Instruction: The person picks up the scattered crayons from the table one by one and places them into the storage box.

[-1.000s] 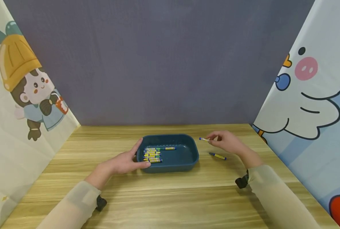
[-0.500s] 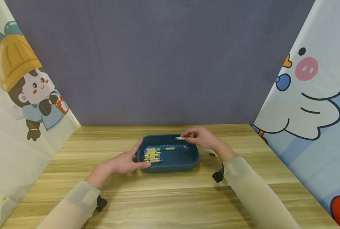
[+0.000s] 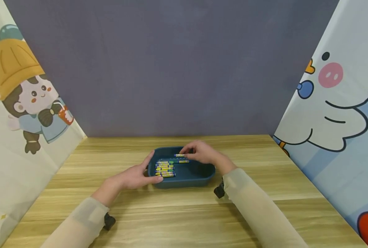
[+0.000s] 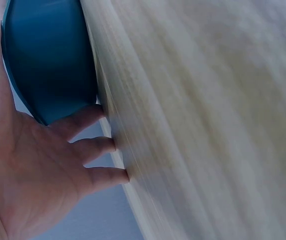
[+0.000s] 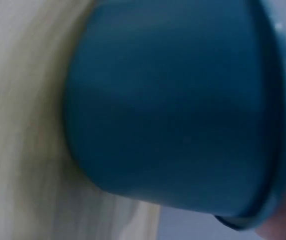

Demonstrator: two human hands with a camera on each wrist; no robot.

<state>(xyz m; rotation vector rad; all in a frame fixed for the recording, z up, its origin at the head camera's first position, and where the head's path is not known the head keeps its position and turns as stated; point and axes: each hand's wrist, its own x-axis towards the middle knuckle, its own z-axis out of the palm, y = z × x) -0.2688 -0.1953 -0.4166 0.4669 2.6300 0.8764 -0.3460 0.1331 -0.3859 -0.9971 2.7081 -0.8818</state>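
Observation:
A dark blue plastic tray (image 3: 190, 179) stands on the table. Inside, at its left end, several yellow-and-blue crayons (image 3: 165, 169) lie side by side, and a green-tipped crayon (image 3: 182, 161) extends right from the back of that row. My left hand (image 3: 134, 176) holds the tray's left end between thumb and forefinger; in the left wrist view its other fingers (image 4: 100, 150) are spread beside the tray. My right hand (image 3: 202, 152) pinches another crayon (image 3: 179, 155) over the tray's back part. The right wrist view shows mainly the tray's blurred outer wall (image 5: 167, 110).
The wooden table (image 3: 171, 217) extends around the tray. A dark grey panel (image 3: 177, 69) rises behind it. Cartoon-printed sheets (image 3: 32, 106) stand along both sides.
My right hand has carried the pinched crayon leftward from the table, over the tray's right side and into its back part. The crayon on the table is now hidden behind the right arm.

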